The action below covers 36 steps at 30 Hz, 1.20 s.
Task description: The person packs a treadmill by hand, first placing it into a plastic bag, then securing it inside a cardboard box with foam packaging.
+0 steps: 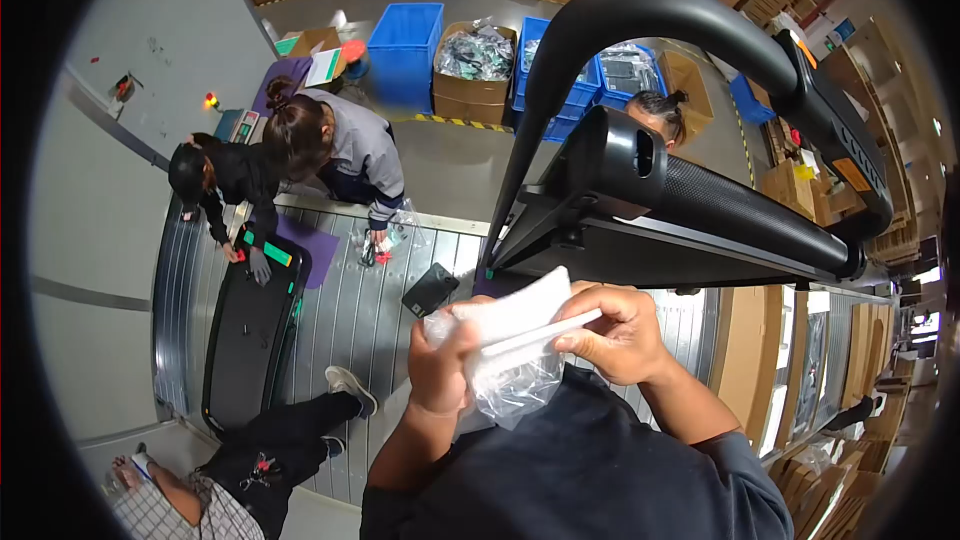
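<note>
Close to my chest, both hands work on white sheet-like padding, which looks like foam and has a folded or second strip along its lower side. My left hand is closed around the padding's left end and a crinkled clear plastic bag, its fingers a little blurred. The bag hangs below the padding. With thumb and fingers, my right hand pinches the right end of the white strip. Just beyond my hands stands a black treadmill frame with a curved handlebar. A black flat device lies on the roller line to the left.
Two co-workers bend over the far side of the metal conveyor, near a black treadmill deck. Another person is at lower left. Blue bins and a carton of bagged parts stand behind; cardboard boxes line the right.
</note>
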Each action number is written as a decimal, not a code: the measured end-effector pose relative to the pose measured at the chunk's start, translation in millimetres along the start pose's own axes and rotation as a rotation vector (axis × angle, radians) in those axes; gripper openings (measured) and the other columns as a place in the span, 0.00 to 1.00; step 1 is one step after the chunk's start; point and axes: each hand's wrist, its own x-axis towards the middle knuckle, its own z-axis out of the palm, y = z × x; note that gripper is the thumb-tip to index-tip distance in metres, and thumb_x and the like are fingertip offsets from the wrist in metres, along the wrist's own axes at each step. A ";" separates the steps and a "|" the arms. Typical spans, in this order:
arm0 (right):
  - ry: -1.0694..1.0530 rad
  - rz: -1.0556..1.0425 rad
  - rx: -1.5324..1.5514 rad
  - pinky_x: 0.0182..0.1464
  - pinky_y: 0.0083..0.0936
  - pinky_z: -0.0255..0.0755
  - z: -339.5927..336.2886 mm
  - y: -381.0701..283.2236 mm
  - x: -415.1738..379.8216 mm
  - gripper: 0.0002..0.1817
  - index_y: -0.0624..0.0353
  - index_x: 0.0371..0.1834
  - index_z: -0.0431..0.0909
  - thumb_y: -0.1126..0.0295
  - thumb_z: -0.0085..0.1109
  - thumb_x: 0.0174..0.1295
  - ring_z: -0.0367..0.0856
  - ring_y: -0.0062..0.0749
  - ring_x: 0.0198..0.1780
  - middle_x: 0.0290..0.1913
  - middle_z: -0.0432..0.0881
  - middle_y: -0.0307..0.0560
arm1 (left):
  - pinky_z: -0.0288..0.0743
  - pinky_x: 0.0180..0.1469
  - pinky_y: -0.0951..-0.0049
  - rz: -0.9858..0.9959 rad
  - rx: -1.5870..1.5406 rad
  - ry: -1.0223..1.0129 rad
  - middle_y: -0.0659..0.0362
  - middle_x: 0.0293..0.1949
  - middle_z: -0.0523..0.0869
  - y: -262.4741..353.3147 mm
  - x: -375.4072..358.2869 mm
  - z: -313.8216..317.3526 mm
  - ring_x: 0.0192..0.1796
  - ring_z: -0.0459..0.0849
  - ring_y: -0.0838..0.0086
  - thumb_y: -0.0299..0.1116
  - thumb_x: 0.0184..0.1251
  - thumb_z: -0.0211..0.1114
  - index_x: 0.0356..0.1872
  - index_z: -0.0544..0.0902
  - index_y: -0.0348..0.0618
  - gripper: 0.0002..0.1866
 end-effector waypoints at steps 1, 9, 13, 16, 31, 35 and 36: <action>-0.005 0.040 0.039 0.39 0.18 0.73 -0.8 0.7 -1.6 0.09 0.70 0.40 0.77 0.79 0.62 0.57 0.80 0.25 0.37 0.43 0.80 0.52 | 0.75 0.39 0.75 -0.017 0.136 0.084 0.51 0.36 0.83 1.2 -2.0 -0.3 0.37 0.81 0.73 0.31 0.59 0.66 0.40 0.78 0.28 0.14; 0.223 -0.144 -0.178 0.43 0.22 0.76 -26.7 -8.4 -23.1 0.05 0.68 0.38 0.77 0.78 0.57 0.60 0.83 0.29 0.38 0.37 0.84 0.51 | 0.73 0.37 0.80 0.772 0.780 0.289 0.59 0.29 0.83 40.2 58.9 4.3 0.32 0.77 0.82 0.24 0.59 0.65 0.37 0.80 0.33 0.07; 0.298 -0.145 -0.338 0.39 0.20 0.75 -49.1 -10.2 -48.0 0.05 0.67 0.36 0.79 0.78 0.59 0.58 0.82 0.28 0.36 0.35 0.83 0.50 | 0.71 0.37 0.81 0.870 0.868 0.067 0.63 0.31 0.82 35.8 99.9 43.3 0.32 0.76 0.83 0.25 0.60 0.66 0.37 0.81 0.35 0.07; 0.429 -0.151 -0.360 0.37 0.19 0.73 -77.1 -15.8 -67.5 0.05 0.68 0.36 0.80 0.79 0.59 0.57 0.81 0.27 0.34 0.34 0.83 0.49 | 0.70 0.36 0.83 0.711 0.666 -0.078 0.65 0.30 0.81 30.8 120.1 71.0 0.32 0.75 0.84 0.25 0.60 0.65 0.39 0.81 0.34 0.07; 1.985 -0.579 -0.529 0.41 0.14 0.68 -316.9 -40.4 -258.4 0.13 0.71 0.41 0.80 0.70 0.62 0.60 0.74 0.18 0.37 0.35 0.81 0.40 | 0.56 0.28 0.84 0.715 0.828 -0.151 0.67 0.24 0.71 23.4 117.3 57.2 0.25 0.65 0.85 0.28 0.60 0.60 0.32 0.80 0.35 0.06; 1.451 -0.554 -0.547 0.42 0.16 0.67 -353.4 -36.8 -241.0 0.09 0.68 0.38 0.80 0.72 0.61 0.60 0.72 0.19 0.37 0.34 0.78 0.39 | 0.60 0.30 0.82 0.728 0.928 -0.133 0.66 0.25 0.74 25.8 105.4 71.8 0.26 0.69 0.83 0.31 0.58 0.65 0.34 0.78 0.36 0.09; 1.377 -0.513 -0.493 0.42 0.17 0.67 -355.4 -37.7 -234.4 0.09 0.68 0.39 0.80 0.73 0.60 0.61 0.72 0.20 0.38 0.35 0.78 0.39 | 0.59 0.30 0.82 0.744 0.923 -0.164 0.66 0.25 0.74 25.9 104.2 73.6 0.26 0.68 0.83 0.31 0.58 0.65 0.34 0.78 0.36 0.09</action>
